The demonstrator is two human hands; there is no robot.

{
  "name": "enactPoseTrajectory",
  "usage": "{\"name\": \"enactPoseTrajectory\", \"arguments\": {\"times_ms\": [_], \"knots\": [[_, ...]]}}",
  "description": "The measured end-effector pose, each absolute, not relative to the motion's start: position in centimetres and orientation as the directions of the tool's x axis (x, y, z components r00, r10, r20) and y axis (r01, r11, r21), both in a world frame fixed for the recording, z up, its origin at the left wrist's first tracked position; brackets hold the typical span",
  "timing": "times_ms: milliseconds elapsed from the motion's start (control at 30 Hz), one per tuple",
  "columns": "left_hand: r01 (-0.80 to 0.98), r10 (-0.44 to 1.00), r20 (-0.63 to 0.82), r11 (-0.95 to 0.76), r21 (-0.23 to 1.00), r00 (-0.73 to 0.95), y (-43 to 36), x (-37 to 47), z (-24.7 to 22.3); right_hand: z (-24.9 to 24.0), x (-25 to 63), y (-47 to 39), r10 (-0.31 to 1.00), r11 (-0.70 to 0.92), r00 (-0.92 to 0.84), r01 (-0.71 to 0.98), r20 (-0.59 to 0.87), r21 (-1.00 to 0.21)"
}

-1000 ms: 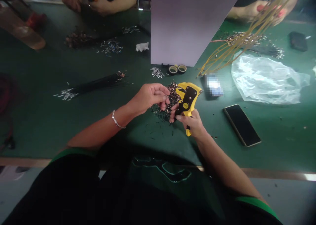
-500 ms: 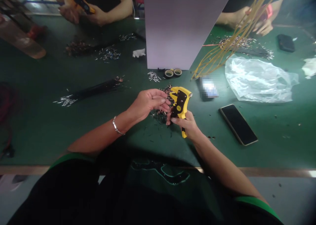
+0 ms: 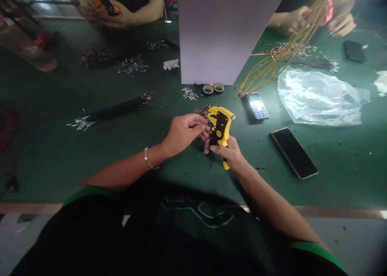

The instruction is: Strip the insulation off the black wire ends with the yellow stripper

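My right hand grips a yellow and black wire stripper by its handles, its jaw end turned to the left. Close beside those jaws, my left hand has thumb and fingers pinched together. Whatever is between these fingertips is too small to make out. Under and behind both hands lies a heap of short black wires with bare, coppery ends, partly hidden by the hands and the tool.
Left lies a bundle of black wires. Metal terminals and tape rolls sit before an upright panel. A keypad phone, smartphone and plastic bag lie right. Co-workers' hands work across the table.
My left hand has shifted slightly down, its fingers drawn closer together near the stripper's jaws. My right hand and the wire stripper stay almost in place. Co-workers' hands across the table have moved.
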State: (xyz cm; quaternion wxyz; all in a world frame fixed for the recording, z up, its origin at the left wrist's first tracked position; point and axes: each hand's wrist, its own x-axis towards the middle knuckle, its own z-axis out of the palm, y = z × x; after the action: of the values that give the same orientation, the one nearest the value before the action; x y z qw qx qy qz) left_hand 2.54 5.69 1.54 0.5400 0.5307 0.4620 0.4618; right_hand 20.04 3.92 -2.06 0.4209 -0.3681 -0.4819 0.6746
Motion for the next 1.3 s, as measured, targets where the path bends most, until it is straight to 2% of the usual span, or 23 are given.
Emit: {"name": "enactPoseTrajectory", "arguments": {"times_ms": [233, 433, 567, 867, 1033, 1300], "knots": [[0.110, 0.995, 0.019, -0.030, 0.993, 0.102, 5.4, 2.9, 1.1, -2.5, 20.2, 3.9, 0.924, -0.156, -0.376, -0.184, -0.077, -0.971], [0.059, 0.997, 0.006, -0.010, 0.998, 0.072, 5.5, 2.6, 1.4, -2.2, 20.0, 3.9, 0.925, -0.183, -0.368, -0.207, -0.097, -0.961], [0.103, 0.999, 0.025, -0.028, 0.994, 0.031, 5.7, 2.5, 1.3, -2.0, 20.0, 3.9, 0.921, -0.202, -0.374, -0.211, -0.112, -0.956], [0.414, 0.957, 0.287, -0.280, 0.866, 0.046, 5.2, 2.7, 0.3, -2.3, 20.0, 3.8, 0.924, -0.179, -0.370, -0.197, -0.096, -0.964], [0.405, 0.940, 0.339, -0.318, 0.857, 0.021, 5.4, 2.7, 0.2, -2.6, 20.2, 3.9, 0.922, -0.184, -0.377, -0.222, -0.089, -0.958], [0.359, 0.952, 0.306, -0.289, 0.888, 0.011, 5.2, 2.7, 0.4, -2.3, 20.0, 3.8, 0.922, -0.198, -0.373, -0.226, -0.103, -0.954]]}}
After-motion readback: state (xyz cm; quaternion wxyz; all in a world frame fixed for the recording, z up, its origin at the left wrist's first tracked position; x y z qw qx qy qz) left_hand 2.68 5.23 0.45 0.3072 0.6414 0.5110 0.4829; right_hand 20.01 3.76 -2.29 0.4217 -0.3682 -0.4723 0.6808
